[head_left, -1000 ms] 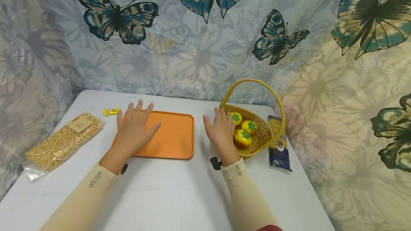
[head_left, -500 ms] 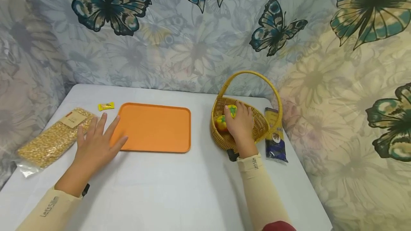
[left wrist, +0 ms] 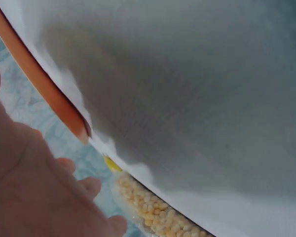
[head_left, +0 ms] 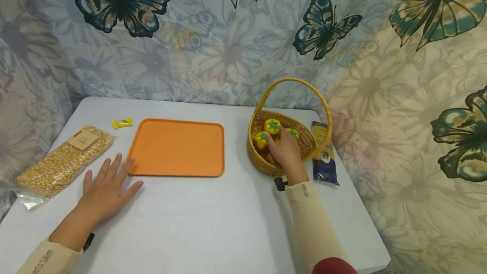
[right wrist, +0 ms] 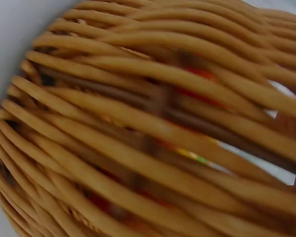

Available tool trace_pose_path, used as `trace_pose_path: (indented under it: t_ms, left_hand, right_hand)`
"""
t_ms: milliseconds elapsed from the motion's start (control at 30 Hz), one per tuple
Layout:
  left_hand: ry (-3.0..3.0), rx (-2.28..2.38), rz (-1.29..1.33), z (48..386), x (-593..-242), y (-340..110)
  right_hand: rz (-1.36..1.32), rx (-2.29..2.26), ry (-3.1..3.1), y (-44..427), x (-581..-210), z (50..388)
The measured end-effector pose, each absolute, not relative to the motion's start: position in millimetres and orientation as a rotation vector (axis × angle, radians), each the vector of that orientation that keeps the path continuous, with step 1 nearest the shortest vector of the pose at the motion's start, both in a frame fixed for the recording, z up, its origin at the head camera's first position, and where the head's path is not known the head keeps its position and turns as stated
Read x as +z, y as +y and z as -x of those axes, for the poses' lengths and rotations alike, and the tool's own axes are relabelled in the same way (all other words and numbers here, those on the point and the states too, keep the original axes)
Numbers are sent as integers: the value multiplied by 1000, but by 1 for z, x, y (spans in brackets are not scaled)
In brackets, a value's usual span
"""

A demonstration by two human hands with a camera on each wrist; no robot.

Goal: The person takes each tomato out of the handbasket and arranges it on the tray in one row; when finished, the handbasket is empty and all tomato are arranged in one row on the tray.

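Observation:
The right hand [head_left: 286,151] reaches down into the yellow wicker basket [head_left: 262,165], its thumb and fingers among yellow-green fruits. One fruit [head_left: 272,126] lies beyond the thumb, another [head_left: 260,142] to its left, and part of a third [head_left: 292,132] shows behind the fingers. Whether the fingertips grip a fruit is hidden. Basket weave [right wrist: 138,113] fills the right wrist view. The left hand [head_left: 102,195], fingers spread and holding nothing, is over the white table near the front left corner of the orange tray [head_left: 176,149]. In the left wrist view, that hand [left wrist: 39,187] is at lower left.
A clear bag of corn kernels [head_left: 62,164] lies at the left, with a small yellow packet [head_left: 122,123] behind the tray's left side. A purple and gold packet [head_left: 324,160] lies right of the basket, whose tall handle [head_left: 294,80] arches over it. Patterned cloth hangs behind.
The right hand has moved right and down into the basket. The left hand has moved from over the tray to the left and nearer the body. The head view has tilted down slightly.

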State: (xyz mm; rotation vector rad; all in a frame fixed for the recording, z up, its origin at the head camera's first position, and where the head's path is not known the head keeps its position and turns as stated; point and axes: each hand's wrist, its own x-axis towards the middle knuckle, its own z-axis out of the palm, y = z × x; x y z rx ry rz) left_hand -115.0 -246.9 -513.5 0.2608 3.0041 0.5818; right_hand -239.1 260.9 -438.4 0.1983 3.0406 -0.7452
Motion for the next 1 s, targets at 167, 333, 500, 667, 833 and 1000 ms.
trace_pose_path:
  t_ms: [167, 333, 500, 667, 833, 1000]
  left_hand:
    - [2861, 629, -227, 113, -517, -249]
    - [2803, 654, -197, 110, -519, -252]
    - [2797, 671, -199, 108, -520, -251]
    - [2793, 686, -202, 106, -521, -251]
    - [2789, 711, -218, 108, -522, -252]
    - [2786, 710, -218, 107, -521, -250]
  right_hand:
    - [-147, -678, 3045, 261, -451, 245]
    - [-120, -687, 3057, 260, -456, 248]
    - [-105, -696, 3020, 259, -460, 251]
    - [-100, -696, 2972, 256, -459, 253]
    - [-92, -703, 2964, 256, -460, 254]
    - [-91, -703, 2968, 256, -461, 255]
